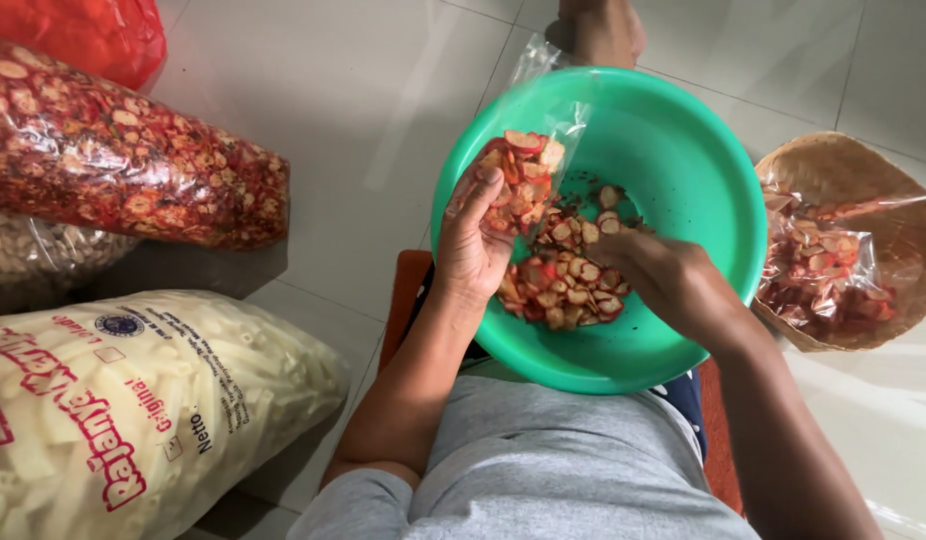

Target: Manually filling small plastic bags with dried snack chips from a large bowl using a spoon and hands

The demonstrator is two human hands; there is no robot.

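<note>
- Small clear bag (528,170): held over the near-left part of the green basin (683,150), long axis roughly upright, open mouth pointing up and away from the person, bottom part filled with red-edged chips.
- Left hand (470,235): palm facing right, fingers curled shut around the bag's filled lower part, forearm running up from the lap.
- Right hand (663,275): down inside the basin, fingers bent onto the loose chips (568,280); can't tell if it actually grips any.
- Woven basket (863,180) with filled bags sits right of the basin; big sacks on the floor to the left.
</note>
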